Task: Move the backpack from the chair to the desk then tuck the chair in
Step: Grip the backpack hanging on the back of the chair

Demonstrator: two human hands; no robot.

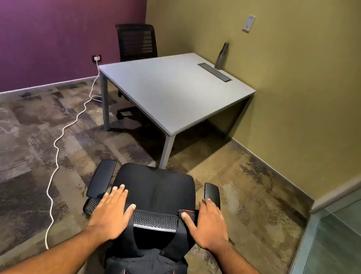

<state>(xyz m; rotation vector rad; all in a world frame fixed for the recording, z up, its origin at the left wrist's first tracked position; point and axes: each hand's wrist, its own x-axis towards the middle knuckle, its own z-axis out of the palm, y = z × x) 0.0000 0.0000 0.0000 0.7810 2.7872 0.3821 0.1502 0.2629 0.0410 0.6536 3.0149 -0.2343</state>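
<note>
Both my hands rest flat on the top rail of the black office chair [154, 190] at 6 o'clock, seen from behind. My left hand [112, 211] lies palm down, fingers spread wide, closed on nothing. My right hand [209, 226] is just as open, its thumb touching the red-trimmed strap that loops over the rail. The black backpack [145, 273] hangs down the rear of the chair back from those straps, directly under my forearms, so neither grip has hold of it.

The grey surface [173, 89] stands at 12 o'clock, well apart from the chair, bare except for a dark bottle [221, 56] at its far edge near 1 o'clock, just beside a cable tray. A second chair [137, 42] sits behind it at 11 o'clock, and a white cable [63, 140] snakes across the carpet at 9 o'clock.

By my reading, the first step is only starting: the backpack is not yet lifted. The next move calls for closing a grip on the straps, raising them clear of the rail, and carrying the pack forward to the surface before the chair rolls in
</note>
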